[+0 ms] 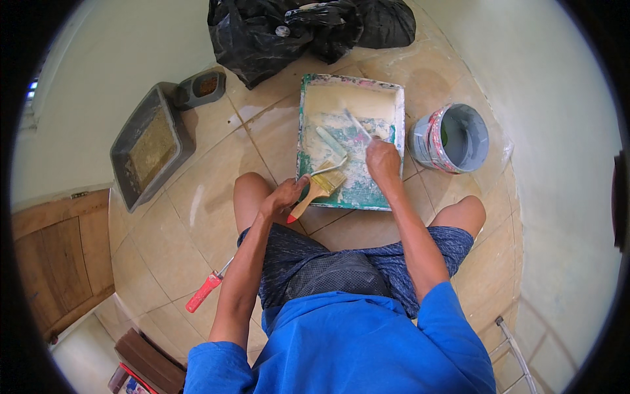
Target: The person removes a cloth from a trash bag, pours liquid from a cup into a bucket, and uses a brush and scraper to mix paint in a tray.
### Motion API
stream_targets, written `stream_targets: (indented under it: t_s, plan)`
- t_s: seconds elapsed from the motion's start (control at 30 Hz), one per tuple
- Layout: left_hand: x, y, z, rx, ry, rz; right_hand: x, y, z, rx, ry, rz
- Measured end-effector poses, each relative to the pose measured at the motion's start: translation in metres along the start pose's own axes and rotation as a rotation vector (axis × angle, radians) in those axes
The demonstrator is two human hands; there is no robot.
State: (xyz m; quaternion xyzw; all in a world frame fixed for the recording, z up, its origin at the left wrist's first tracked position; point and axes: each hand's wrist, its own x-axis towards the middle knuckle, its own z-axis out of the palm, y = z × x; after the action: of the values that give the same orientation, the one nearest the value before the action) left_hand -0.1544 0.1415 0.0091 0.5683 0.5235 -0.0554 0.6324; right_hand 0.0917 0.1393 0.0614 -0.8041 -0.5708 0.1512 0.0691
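Observation:
My left hand [289,192] is closed round the metal rod of a small paint roller [331,140]. The roller's pale sleeve is over the paint tray [369,199], and its red handle sticks out behind my left forearm. Next to that hand a wide paintbrush [319,188] lies across the tray's near edge, bristles inward, its wooden handle tipped red. My right hand [383,159] grips a thin, pale, blurred stick-like tool [356,123] above the tray; its kind is unclear. Cream paint covers the tray's far end, with smeared white over green nearer me.
A paint-stained bucket [438,146] stands right of the tray, liquid and something green inside. Black plastic bags [256,43] lie beyond it. At left are a grey litter-like tray [125,177] and a small grey bowl [190,93]. A wooden door [65,256] and pale walls border the tiled floor.

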Motion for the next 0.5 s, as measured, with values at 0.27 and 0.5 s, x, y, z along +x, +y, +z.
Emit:
stream_targets:
  t_s: [0.27, 0.5]
  plan:
    - [-0.015, 0.023, -0.008, -0.022, -0.032, -0.095, -0.011, 0.004, -0.005, 0.034, 0.038, -0.058]
    - [-0.007, 0.012, -0.006, -0.012, -0.030, -0.086, 0.000, 0.008, -0.019, -0.066, 0.008, -0.023]
